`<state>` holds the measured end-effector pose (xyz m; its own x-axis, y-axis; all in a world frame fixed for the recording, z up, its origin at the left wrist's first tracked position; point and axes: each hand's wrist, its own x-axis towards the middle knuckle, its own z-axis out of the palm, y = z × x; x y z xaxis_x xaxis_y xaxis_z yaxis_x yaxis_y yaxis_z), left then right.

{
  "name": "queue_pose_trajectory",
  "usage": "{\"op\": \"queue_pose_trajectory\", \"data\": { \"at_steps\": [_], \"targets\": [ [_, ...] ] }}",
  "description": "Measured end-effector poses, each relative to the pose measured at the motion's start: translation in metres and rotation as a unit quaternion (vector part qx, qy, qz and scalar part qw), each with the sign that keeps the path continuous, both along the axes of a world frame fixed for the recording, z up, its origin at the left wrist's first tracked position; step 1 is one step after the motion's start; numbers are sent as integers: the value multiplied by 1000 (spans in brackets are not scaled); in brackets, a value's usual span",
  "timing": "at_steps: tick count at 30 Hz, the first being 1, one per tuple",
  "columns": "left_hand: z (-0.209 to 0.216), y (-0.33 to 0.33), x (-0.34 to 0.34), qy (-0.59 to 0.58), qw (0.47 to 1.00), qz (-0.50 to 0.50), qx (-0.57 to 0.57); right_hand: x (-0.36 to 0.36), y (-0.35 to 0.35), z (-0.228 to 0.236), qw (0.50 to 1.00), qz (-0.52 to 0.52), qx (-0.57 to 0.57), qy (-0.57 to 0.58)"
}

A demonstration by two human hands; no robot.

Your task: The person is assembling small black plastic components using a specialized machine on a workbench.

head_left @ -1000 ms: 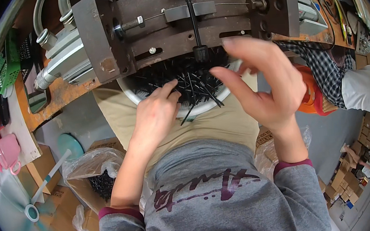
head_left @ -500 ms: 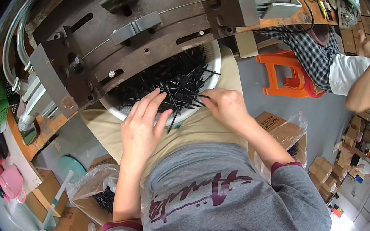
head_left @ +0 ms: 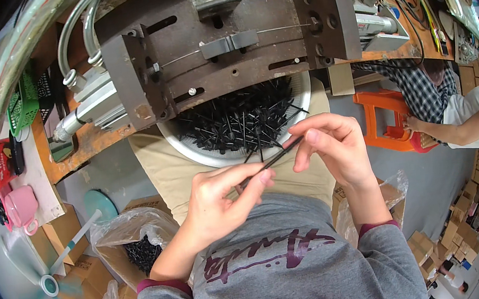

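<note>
My left hand (head_left: pixel 220 198) pinches a thin black rod-like part (head_left: pixel 278 156) between thumb and fingers, in front of my waist. The part slants up to the right. At its upper end is my right hand (head_left: pixel 338 148), fingers apart and partly curled. Whether a right fingertip touches the part, I cannot tell. Just beyond, a white round basket (head_left: pixel 187 153) sits on my lap, holding a heap of similar black parts (head_left: pixel 239 119). Some of them stick out over the near rim.
A dark metal fixture (head_left: pixel 215 75) overhangs the basket's far side from the wooden bench (head_left: pixel 87 150). Open cartons lined with plastic (head_left: pixel 109 234) stand at both sides of me. At left is a fan (head_left: pixel 48 284); at right, an orange stool (head_left: pixel 371 124) and a seated person (head_left: pixel 474 112).
Both hands have come back from the heap toward my waist. The black part is now in my left hand, and my right fingers have spread. The view has shifted left.
</note>
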<state>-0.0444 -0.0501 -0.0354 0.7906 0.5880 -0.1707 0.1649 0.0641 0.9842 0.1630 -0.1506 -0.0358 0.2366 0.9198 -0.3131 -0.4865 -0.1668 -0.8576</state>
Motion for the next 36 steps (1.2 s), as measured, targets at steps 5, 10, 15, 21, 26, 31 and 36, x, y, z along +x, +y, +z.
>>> {"op": "queue_pose_trajectory", "data": {
  "at_steps": [5,10,15,21,26,31,36],
  "targets": [
    [17,-4,-1,-8,992,-14,-124,-10,7,11,999,-3,26,28],
    [25,-2,1,-26,982,-29,-187,-16,17,12,998,-11,51,44],
    [35,-1,-1,-4,984,-10,-180,-28,28,21,998,-33,45,-35],
    [56,0,3,-153,980,77,100,-46,69,70,959,-126,216,-132],
    [72,25,-52,-136,934,165,286,28,82,115,845,-405,312,-159],
    [156,166,-119,-209,670,504,504,-22,73,69,877,-269,270,-293],
    [160,360,-235,-55,568,666,480,-49,55,60,891,-206,262,-308]
  ]
}}
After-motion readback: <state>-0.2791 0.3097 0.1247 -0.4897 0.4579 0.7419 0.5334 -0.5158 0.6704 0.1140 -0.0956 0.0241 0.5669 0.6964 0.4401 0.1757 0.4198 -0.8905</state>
